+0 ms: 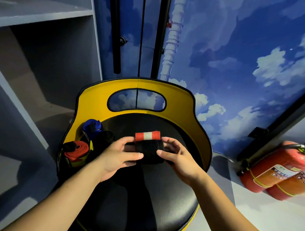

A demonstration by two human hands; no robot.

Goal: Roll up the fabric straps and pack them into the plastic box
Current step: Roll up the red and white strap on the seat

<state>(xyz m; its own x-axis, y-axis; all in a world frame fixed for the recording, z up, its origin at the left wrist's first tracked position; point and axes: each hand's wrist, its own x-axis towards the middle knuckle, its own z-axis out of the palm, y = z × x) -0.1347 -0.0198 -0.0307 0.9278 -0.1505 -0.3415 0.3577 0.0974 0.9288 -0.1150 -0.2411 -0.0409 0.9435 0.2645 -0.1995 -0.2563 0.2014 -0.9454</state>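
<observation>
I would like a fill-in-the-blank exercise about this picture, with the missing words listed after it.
1. Both hands, the left hand and the right hand, hold one rolled strap above the black ____ of the chair.
2. The chair's backrest is ____ in colour.
3. On the floor at the right lie two red fire ____.
4. The rolled blue strap lies to the ____ of the hands.

Missing words: seat; yellow; extinguishers; left

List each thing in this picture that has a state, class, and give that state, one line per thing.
Left hand: grips the strap roll's left end.
Right hand: grips its right end.
Strap roll: rolled, black and orange, held over the seat.
Orange strap: rolled, in the box.
Blue strap: rolled, beside it.
Plastic box: open, partly filled.
</observation>
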